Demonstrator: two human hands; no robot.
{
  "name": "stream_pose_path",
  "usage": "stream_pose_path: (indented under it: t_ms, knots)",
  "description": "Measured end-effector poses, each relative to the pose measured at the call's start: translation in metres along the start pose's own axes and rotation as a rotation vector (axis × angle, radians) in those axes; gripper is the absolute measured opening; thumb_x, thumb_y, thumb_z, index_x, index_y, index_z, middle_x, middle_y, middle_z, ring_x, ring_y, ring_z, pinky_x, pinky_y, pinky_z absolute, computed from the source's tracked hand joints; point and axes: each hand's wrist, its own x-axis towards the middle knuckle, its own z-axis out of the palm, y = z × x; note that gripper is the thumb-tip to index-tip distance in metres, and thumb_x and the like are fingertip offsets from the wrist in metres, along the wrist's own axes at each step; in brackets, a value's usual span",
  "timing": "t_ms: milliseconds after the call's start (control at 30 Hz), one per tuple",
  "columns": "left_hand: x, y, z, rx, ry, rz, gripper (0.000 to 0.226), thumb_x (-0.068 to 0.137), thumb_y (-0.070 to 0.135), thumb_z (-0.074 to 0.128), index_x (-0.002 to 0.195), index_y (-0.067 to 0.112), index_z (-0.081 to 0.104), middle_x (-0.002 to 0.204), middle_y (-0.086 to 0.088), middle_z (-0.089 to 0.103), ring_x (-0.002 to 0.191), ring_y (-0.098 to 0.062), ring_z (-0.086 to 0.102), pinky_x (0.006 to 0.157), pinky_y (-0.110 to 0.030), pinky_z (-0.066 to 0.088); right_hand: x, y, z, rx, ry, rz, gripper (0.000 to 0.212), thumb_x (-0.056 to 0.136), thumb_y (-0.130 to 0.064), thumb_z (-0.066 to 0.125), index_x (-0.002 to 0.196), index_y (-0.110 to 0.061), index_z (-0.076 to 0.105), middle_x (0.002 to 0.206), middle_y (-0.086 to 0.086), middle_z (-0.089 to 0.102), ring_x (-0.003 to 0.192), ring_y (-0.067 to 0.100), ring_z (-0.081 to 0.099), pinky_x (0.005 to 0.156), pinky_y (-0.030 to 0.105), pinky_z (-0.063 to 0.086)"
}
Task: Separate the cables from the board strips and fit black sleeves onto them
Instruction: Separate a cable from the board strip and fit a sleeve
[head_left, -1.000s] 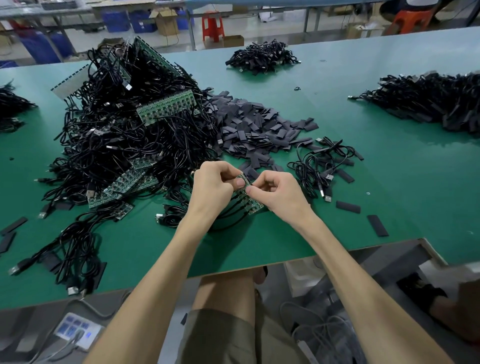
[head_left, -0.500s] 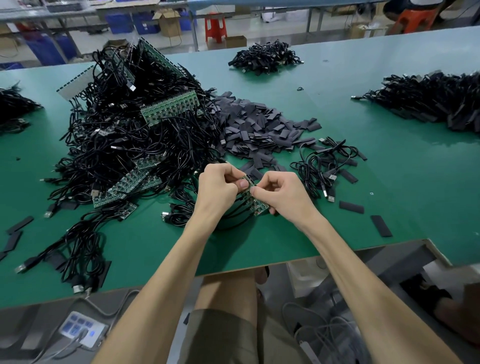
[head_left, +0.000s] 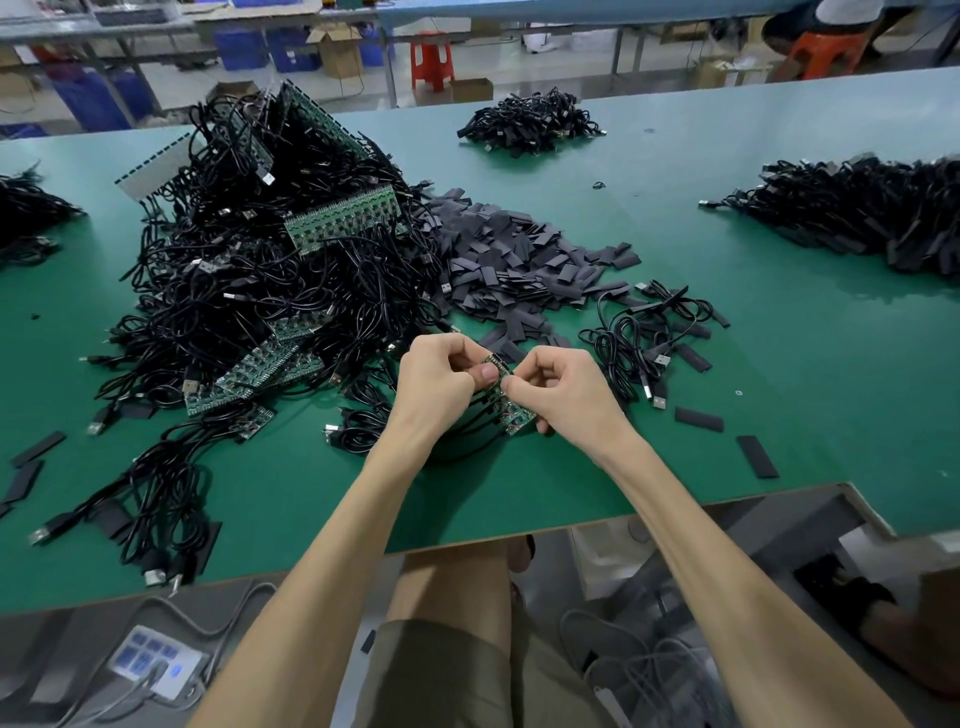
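A short green board strip with black cables hanging from it is held just above the green table. My left hand pinches its far end with thumb and fingers. My right hand pinches the strip right beside it, fingers curled round the strip's near part. The cables loop under both hands. A heap of flat black sleeves lies just beyond my hands.
A big tangle of cables with board strips fills the left. A small bunch of loose cables lies right of my hands, with single sleeves near the table edge. Further cable piles sit far right and at the back.
Both hands have stayed on the strip, and their thumbs have shifted slightly along its far end. The camera has moved a little.
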Motion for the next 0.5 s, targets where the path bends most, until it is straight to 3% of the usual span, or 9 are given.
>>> stream_pose_path:
  t_ms: [233,367,500]
  knots:
    - [-0.001,-0.003,-0.013,-0.107,-0.079,0.002,0.013,0.084,0.013,0.082,0.078,0.020,0.074,0.073,-0.005,0.067,0.069,-0.015,0.054,0.071,-0.030,0.044,0.002,0.000,0.001,0.023,0.005,-0.030,0.008,0.090,-0.016,0.076,0.084,-0.013,0.071,0.069,-0.003,0.065,0.064,0.010,0.055,0.058,0.028,0.051]
    - [-0.003,-0.003,-0.013,-0.086,-0.112,0.010,0.013,0.083,0.012,0.084,0.078,0.020,0.073,0.070,-0.002,0.068,0.066,-0.013,0.056,0.070,-0.030,0.046,0.002,0.000,0.000,0.020,0.011,-0.040,0.006,0.091,-0.017,0.076,0.087,-0.012,0.075,0.086,0.009,0.076,0.077,0.012,0.065,0.080,0.039,0.058]
    - [-0.003,-0.005,-0.008,-0.017,-0.087,0.020,0.017,0.083,0.011,0.083,0.076,0.022,0.072,0.069,0.002,0.068,0.065,-0.010,0.058,0.068,-0.026,0.046,0.002,0.001,0.001,-0.032,0.029,-0.013,0.009,0.090,-0.018,0.076,0.082,-0.016,0.074,0.083,0.008,0.076,0.073,0.012,0.065,0.078,0.038,0.059]
